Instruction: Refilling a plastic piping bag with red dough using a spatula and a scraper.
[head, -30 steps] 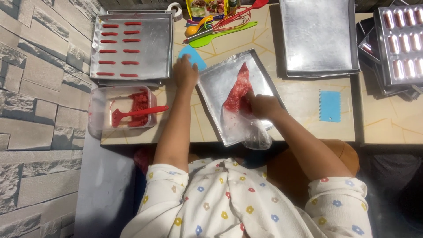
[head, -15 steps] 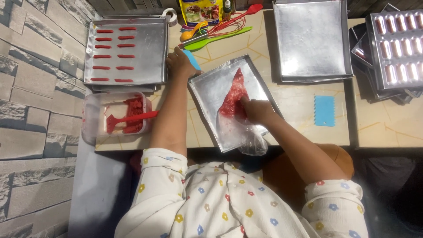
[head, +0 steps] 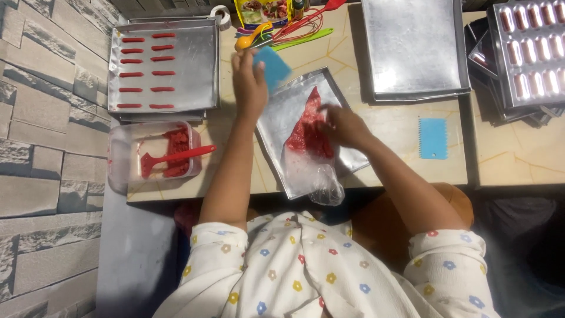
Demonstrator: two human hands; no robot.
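The left hand (head: 250, 88) holds a blue scraper (head: 272, 66) over the far edge of the tilted tray (head: 276, 126). The right hand (head: 341, 125) presses flat on the bag (head: 312, 147) of red paste lying on that tray. The far left tray (head: 194, 65) already has two rows of red strips, with room left, and more paste sits in the tub (head: 120, 159).

Bright overhead light, tray glare

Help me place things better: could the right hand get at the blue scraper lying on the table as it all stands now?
Probably yes. The right hand rests on the piping bag, and the blue scraper lies on bare table just to its right, with nothing between them.
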